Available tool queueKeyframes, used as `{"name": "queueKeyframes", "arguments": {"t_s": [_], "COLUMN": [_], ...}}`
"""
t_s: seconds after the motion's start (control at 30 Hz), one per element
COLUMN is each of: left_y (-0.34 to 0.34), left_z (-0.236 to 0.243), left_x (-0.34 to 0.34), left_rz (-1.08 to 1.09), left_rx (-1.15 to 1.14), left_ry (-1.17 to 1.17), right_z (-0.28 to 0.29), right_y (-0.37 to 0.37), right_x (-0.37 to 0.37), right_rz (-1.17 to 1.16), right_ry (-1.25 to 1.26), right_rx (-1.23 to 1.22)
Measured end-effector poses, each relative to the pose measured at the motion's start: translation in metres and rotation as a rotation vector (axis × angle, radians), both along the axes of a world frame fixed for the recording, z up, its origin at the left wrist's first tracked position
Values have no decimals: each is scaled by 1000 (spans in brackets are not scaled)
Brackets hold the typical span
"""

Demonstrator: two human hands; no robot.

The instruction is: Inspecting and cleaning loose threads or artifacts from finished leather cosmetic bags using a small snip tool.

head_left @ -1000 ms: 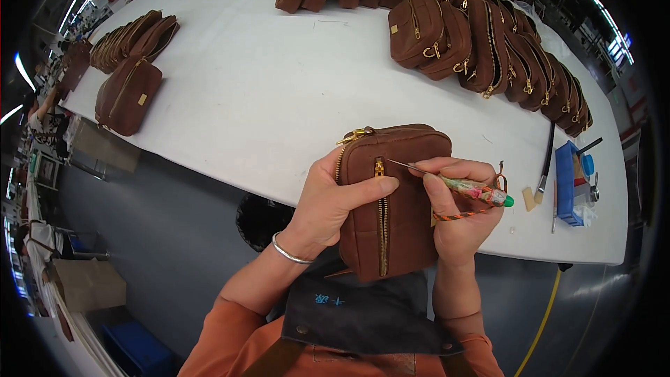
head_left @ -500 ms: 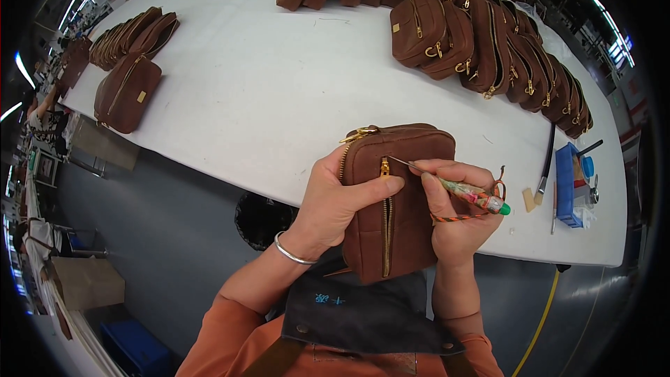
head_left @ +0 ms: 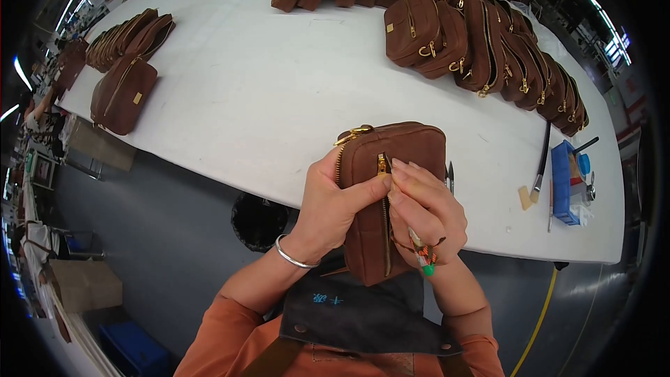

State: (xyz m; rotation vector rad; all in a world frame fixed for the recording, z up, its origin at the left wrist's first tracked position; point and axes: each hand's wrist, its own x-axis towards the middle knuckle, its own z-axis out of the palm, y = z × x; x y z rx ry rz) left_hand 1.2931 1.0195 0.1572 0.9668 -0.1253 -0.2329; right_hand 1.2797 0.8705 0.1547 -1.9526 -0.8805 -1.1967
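Observation:
My left hand (head_left: 329,206), with a silver bangle at the wrist, grips a brown leather bag (head_left: 412,139) upright near the table edge, thumb pressed beside the brass puller (head_left: 382,163) of the vertical front zip. A gold clasp (head_left: 352,132) sits at the bag's top left corner. My right hand (head_left: 426,213) closes round a pen-like tool (head_left: 424,255) with a flowered handle, green end and striped cord. Its fingertips are at the puller, and they hide the tool's tip. Dark pointed tips (head_left: 450,178) show beside the bag's right side; I cannot make out their object.
Rows of brown bags (head_left: 481,42) line the white table's (head_left: 244,98) back and right, with more (head_left: 125,91) at left. A brush (head_left: 541,167), beige block (head_left: 525,197) and blue tool tray (head_left: 565,181) lie right. Below are a black bin (head_left: 255,223) and, far left, a co-worker (head_left: 38,115).
My right hand has swung left and inward over the zip, turning the tool's green end from pointing right to pointing down. The bag and left hand have shifted only slightly.

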Motion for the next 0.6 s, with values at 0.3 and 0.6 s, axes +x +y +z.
{"name": "queueKeyframes", "arguments": {"t_s": [0.3, 0.6], "left_y": [2, 4], "left_z": [7, 4], "left_x": [-5, -4], "left_rz": [-56, -63], "left_rx": [-64, -57], "left_ry": [49, 47], "right_z": [4, 9], "right_y": [2, -1], "right_x": [-11, -14], "right_rz": [40, 200], "right_ry": [55, 370], "right_rx": [186, 398]}}
